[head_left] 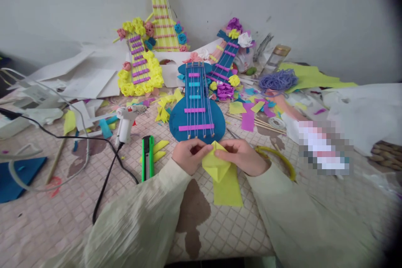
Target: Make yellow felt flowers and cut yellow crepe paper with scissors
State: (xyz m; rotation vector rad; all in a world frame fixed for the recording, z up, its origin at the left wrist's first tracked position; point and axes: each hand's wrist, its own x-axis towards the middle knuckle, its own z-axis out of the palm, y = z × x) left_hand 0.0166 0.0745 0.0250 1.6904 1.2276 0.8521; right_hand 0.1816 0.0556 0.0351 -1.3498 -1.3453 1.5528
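Both hands pinch a folded piece of yellow crepe paper (216,169), held just in front of the blue paper guitar. My left hand (191,155) is closed on its upper left edge, and my right hand (243,155) grips its upper right side with the thumb laid over the paper. Below the fold, a flat yellow strip (228,190) hangs or lies over the table; whether it is joined to the folded piece I cannot tell. The blue guitar (176,119) has pink and light blue bars and white strings. Yellow-handled scissors (282,163) lie partly behind my right hand.
A green box cutter (147,157) lies left of my hands, beyond it a white glue gun (125,125) with a black cord. Several decorated paper guitars, including a yellow one (138,60), stand behind. Purple yarn (278,79), wooden sticks (264,124) and paper scraps cover the back right.
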